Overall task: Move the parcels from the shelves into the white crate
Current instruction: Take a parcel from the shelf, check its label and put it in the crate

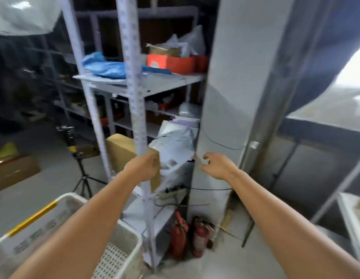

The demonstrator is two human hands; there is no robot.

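Seeing black tripod (82,176) standing on floor at my left, brown carton (14,172) lying further left. Two red fire extinguishers (200,236) sitting beside foot of grey pillar (235,77). Power strip (171,193) lying above them, cable trailing.

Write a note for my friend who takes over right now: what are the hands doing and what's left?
Left hand at the brown box, near its corner, grip unclear.
Right hand, fingers curled, beside the grey mailer bag, hold unclear.
White crate lower left; no parcel shows in its visible part.
To move: box, mailer, then blue bag and orange box on the shelf above.
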